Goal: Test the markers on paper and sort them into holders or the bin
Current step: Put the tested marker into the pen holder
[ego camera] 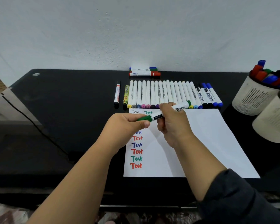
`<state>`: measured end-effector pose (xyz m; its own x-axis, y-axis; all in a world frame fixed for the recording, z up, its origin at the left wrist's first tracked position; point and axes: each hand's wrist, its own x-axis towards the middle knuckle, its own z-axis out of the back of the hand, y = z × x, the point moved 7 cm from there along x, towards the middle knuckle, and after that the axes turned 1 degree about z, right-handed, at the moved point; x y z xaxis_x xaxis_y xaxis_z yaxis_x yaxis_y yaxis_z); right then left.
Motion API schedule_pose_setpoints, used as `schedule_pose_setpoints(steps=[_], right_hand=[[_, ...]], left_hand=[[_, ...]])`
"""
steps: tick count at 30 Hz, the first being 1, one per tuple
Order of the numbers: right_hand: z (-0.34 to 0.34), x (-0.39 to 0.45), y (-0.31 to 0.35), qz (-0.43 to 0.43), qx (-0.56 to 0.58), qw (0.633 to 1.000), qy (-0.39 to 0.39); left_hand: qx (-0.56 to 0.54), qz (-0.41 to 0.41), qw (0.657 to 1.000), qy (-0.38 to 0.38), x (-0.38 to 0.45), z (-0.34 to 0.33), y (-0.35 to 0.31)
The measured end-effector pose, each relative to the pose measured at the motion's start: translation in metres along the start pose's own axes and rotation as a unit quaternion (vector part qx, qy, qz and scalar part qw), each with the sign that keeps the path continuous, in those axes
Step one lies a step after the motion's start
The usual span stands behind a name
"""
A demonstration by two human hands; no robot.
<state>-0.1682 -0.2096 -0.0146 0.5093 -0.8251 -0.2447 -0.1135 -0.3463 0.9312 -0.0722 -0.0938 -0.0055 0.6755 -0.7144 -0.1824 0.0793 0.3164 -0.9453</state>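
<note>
Desk (71, 110) first: black top, wall behind it. A white sheet of paper (208, 139) lies toward the front edge, right of the middle, with "Test" written down its left side in red, blue and green. Along the paper's far edge runs a row of markers (160, 92) lying side by side, a few more back by the wall, and at the right edge two pale holders, the rear holder (249, 97) already stuffed with red, blue and green pens.

Now the bit that matters. Over the top of the paper both hands share one green marker (168, 113). Its long axis runs low-left to high-right. The left hand (128, 125) pinches the green cap (143, 118) between thumb and fingers; the right hand (173, 122) is curled round the white barrel. So the cap sits left of the barrel grip, and my guess is it slides straight along that line. Can't tell if it's seated or coming off.
</note>
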Motion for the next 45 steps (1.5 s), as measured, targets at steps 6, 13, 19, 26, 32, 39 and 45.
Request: schedule_pose_setpoints(steps=[6, 13, 19, 26, 32, 39, 45], right_hand=[[-0.001, 0.0, -0.008, -0.015, 0.008, 1.0, -0.003], [0.003, 0.002, -0.005, -0.01, -0.081, 0.997, -0.012], [0.019, -0.006, 0.006, 0.021, -0.005, 0.999, -0.038], [0.014, -0.042, 0.054, 0.313, -0.415, 0.855, 0.008], [0.012, -0.064, 0.083, 0.444, -0.558, 0.701, 0.001], [0.049, -0.05, 0.129, 0.415, -0.588, 0.694, -0.035], [0.108, -0.026, 0.162, 0.35, -0.532, 0.766, -0.088]], left_hand=[[0.011, 0.0, 1.0, 0.016, 0.001, -0.004, 0.002], [0.043, 0.021, 0.999, 0.0, -0.003, -0.008, 0.002], [0.084, 0.016, 0.996, -0.029, -0.014, -0.006, -0.008], [0.096, -0.014, 0.995, -0.02, -0.035, -0.012, -0.036], [0.1, -0.042, 0.994, 0.0, -0.041, -0.024, -0.068], [0.071, -0.112, 0.987, 0.085, -0.029, -0.057, -0.104], [0.16, -0.123, 0.973, 0.113, 0.015, -0.107, -0.107]])
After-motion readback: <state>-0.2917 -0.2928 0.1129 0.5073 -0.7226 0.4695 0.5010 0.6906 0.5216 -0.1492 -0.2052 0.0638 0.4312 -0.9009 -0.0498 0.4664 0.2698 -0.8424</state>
